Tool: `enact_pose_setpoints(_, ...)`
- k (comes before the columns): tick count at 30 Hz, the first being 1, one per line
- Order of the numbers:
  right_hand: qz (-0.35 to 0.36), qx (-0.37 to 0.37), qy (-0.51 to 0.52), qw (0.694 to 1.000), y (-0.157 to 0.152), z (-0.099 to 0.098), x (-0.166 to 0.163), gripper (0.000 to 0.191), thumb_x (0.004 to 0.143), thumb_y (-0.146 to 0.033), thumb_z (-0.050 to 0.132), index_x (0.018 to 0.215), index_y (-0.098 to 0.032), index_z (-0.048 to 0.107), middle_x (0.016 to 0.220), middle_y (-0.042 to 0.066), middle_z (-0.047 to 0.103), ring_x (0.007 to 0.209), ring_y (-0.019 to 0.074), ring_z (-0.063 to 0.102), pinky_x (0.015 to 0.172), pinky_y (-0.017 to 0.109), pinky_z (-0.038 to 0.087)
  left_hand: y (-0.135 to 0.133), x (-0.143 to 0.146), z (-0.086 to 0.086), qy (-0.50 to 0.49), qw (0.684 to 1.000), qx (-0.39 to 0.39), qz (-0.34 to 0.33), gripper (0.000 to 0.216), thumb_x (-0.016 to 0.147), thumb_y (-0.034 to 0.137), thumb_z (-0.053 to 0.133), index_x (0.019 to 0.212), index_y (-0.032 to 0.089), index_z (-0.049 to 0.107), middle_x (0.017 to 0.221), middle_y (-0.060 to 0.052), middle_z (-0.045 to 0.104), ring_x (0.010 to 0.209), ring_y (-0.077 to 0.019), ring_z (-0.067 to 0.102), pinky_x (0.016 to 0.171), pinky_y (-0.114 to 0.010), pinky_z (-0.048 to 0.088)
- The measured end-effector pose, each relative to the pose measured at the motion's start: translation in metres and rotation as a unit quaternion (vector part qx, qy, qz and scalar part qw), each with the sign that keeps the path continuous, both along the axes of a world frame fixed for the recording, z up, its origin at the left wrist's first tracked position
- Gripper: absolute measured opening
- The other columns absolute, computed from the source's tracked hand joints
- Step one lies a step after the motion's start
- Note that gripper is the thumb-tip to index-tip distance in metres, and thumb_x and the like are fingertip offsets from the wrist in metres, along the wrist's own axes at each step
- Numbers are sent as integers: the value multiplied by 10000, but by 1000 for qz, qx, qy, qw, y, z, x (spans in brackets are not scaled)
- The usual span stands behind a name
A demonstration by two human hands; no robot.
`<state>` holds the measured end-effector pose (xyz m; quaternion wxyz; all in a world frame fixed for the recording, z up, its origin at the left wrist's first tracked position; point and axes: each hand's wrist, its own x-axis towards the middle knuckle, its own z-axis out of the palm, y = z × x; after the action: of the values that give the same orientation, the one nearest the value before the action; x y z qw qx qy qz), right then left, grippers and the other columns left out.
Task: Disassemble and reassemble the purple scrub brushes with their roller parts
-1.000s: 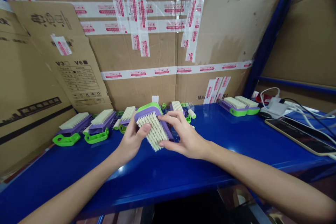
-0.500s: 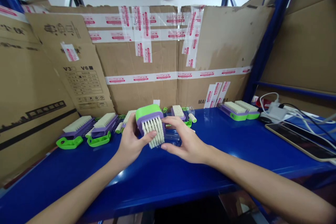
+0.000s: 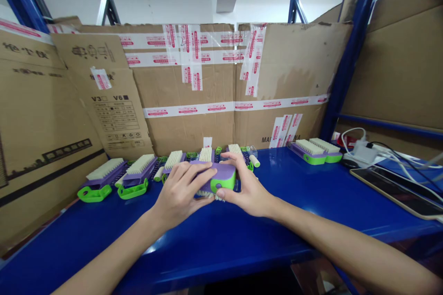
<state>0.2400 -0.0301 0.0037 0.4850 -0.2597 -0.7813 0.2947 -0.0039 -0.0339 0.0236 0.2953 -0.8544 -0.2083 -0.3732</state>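
Both hands hold one purple and green scrub brush just above the blue shelf, bristles facing down. My left hand lies over its purple back with fingers curled round the near side. My right hand grips the green end, thumb underneath and fingers on top. Behind the hands, several more brushes lie bristles up along the cardboard wall.
Two finished brushes sit at the back right. Further right lie a white charger with cables and a tablet. Small white rollers and green parts lie behind the hands. Blue rack posts and cardboard close in both sides.
The brush has been turned over, from bristles facing me to bristles down, and lowered toward the shelf. My left hand moved from the side onto its back.
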Motion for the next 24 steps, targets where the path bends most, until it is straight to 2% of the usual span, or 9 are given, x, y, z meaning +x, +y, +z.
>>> enact_pose_setpoints(3,-14,-22,-19,999,-1,1,-2,729,939,-511,775,1495,-251,382,1441,155,576,1353,336,591,1158,554,478,-2,3,1,42,997,51,34,390,1028,383,722,1350,170,666,1269,-156,780,1079,-319,691,952,-503,506)
enact_pose_setpoints(5,-15,-28,-24,999,-2,2,-3,677,955,-495,753,1474,-252,393,1466,150,554,1389,327,562,1186,546,452,-2,3,1,50,995,69,47,386,1034,396,711,1348,176,677,1277,-153,783,1095,-329,689,986,-533,501)
enact_pose_setpoints(10,-27,-43,-21,998,-3,5,-4,654,936,-476,765,1432,-240,410,1495,154,522,1430,317,518,1220,537,419,2,1,1,65,992,94,56,407,1032,431,712,1357,187,682,1281,-160,780,1154,-329,705,1085,-561,505)
enact_pose_setpoints(15,-23,-42,-21,999,0,8,-3,626,935,-469,776,1414,-236,447,1476,145,554,1437,303,523,1237,539,405,5,-1,4,81,988,112,62,449,1028,463,713,1361,164,675,1236,-164,786,1104,-330,737,1055,-550,525)
enact_pose_setpoints(20,8,-78,-15,997,12,1,-3,559,951,-525,777,1351,-224,528,1391,134,660,1329,302,631,1149,523,503,9,-3,4,104,986,119,46,640,985,606,728,1372,102,655,1125,-157,803,1025,-312,755,1038,-494,543)
enact_pose_setpoints(24,16,-119,16,993,20,-9,-5,574,929,-603,795,1315,-227,598,1343,114,699,1249,290,671,1064,477,570,12,-7,4,95,989,102,49,722,937,653,759,1397,110,636,1073,-150,796,949,-328,751,901,-471,574)
